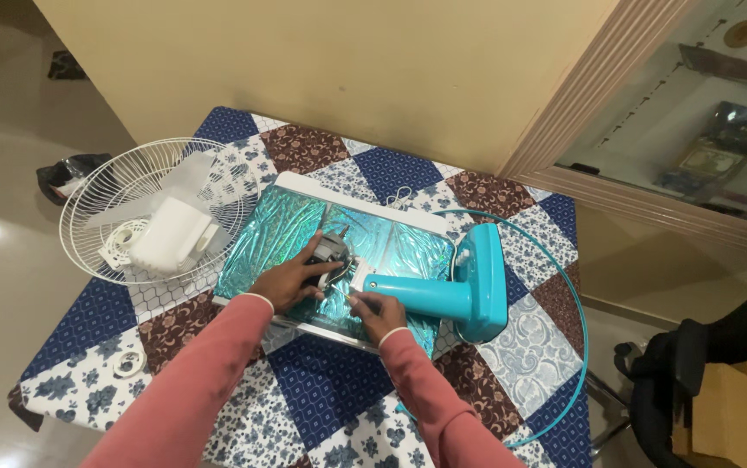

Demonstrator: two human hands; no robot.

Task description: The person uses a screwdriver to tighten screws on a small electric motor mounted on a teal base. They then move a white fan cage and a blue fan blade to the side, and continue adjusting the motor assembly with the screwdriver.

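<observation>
A small fan motor [332, 251] lies on a shiny teal board [278, 225] in the middle of the table. My left hand [291, 279] is closed around the motor from the near side. A teal fan stand [451, 290] lies on its side to the right, its neck pointing at the motor. My right hand [376, 312] rests at the neck's white end, fingertips pinched against it; what it pinches is too small to tell.
A white wire fan guard [96, 182] holding white plastic parts sits at the table's left corner. A teal ring [564, 277] curves around the stand. A small white ring [129, 362] lies on the patchwork cloth [321, 390]. A dark chair [677, 373] stands at the right.
</observation>
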